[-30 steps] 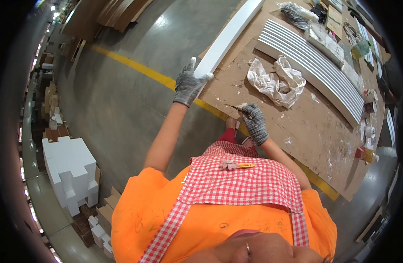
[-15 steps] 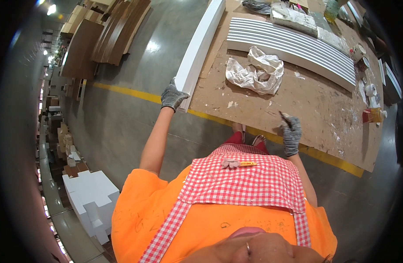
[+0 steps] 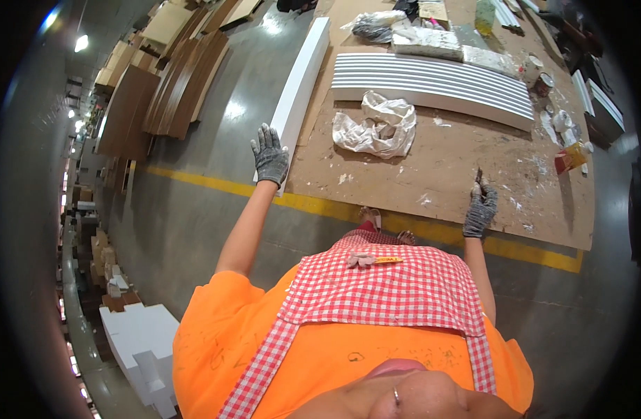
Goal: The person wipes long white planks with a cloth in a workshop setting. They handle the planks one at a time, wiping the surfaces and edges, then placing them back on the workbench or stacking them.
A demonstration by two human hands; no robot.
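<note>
A long white board (image 3: 299, 84) lies along the left edge of the brown-covered worktable (image 3: 432, 178). Against the near end of this board rests my left hand (image 3: 270, 159) in a grey knit glove, its fingers spread rather than wrapped round it. My right hand (image 3: 480, 211), gloved the same way, is closed over the table's near edge. From its fingers sticks a thin dark tool (image 3: 479, 174), too small to tell its kind. Between the hands, a crumpled white cloth (image 3: 393, 143) lies in front of a row of white-edged boards (image 3: 432, 87).
At the right stand a bottle of amber liquid (image 3: 573, 156) and paint-smeared cans (image 3: 543, 84). Spattered white blocks (image 3: 426, 40) sit behind the boards. Brown panels (image 3: 188, 87) lean in stacks across the floor at left. White foam pieces (image 3: 142, 349) lie at lower left.
My left hand has loosened its grip on the board's end and spread its fingers. My right hand has moved right and farther over the table, still with the thin tool. The view has shifted slightly.
</note>
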